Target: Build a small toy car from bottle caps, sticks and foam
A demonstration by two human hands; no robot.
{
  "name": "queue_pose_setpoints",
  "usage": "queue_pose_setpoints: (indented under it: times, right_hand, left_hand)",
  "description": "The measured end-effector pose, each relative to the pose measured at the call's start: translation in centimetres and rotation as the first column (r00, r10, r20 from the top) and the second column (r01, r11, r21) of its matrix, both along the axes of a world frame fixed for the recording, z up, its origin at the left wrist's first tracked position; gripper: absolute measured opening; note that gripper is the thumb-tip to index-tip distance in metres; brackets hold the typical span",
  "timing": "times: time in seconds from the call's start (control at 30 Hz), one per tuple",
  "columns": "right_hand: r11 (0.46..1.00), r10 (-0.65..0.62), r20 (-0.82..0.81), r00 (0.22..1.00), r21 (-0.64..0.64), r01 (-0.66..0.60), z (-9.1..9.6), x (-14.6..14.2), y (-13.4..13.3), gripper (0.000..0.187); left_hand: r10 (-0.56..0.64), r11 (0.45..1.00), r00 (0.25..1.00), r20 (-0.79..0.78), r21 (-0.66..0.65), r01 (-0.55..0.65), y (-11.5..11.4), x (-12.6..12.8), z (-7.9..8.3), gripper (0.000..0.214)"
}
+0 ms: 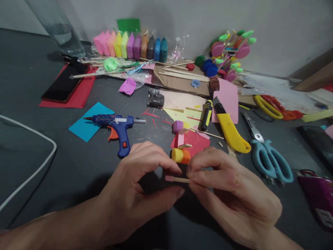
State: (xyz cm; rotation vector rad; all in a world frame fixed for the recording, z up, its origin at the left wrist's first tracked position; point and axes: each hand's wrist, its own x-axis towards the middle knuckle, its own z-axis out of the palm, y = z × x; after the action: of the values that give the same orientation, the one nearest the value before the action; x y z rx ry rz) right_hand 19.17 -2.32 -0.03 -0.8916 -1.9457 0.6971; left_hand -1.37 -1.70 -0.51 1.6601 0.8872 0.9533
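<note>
Low in the middle of the view, my two hands meet over a dark table [65,173]. My right hand [229,194] pinches a thin wooden stick [179,179] with a pink tip. My left hand [140,184] curls beside it, forefinger and thumb closing near the stick's pink end; whether they touch it I cannot tell. Just behind the fingers lies a small yellow and orange clay cylinder [180,155].
A blue glue gun [117,125] lies on blue paper, a yellow cutter [230,130] and teal scissors [270,159] to the right. Coloured clay packs [130,45], sticks, cardboard and clay pieces line the back wall. A phone [65,81] and white cable [33,166] are left.
</note>
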Motion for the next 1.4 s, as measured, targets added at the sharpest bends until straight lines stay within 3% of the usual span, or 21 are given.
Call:
queue_pose_setpoints:
  times: [1.03,1.4]
  right_hand:
    - [0.995,0.036,0.114,0.993,0.085,-0.046,0.8,0.1,-0.1,0.025]
    - [0.995,0.047,0.100,0.994,0.085,-0.056,0.4,-0.1,0.0,0.023]
  left_hand:
    - [-0.037,0.999,0.994,0.104,0.026,0.034,-0.2,-0.1,-0.2,0.014]
    - [-0.038,0.996,0.998,0.051,0.081,0.034,0.0,-0.1,-0.1,0.017]
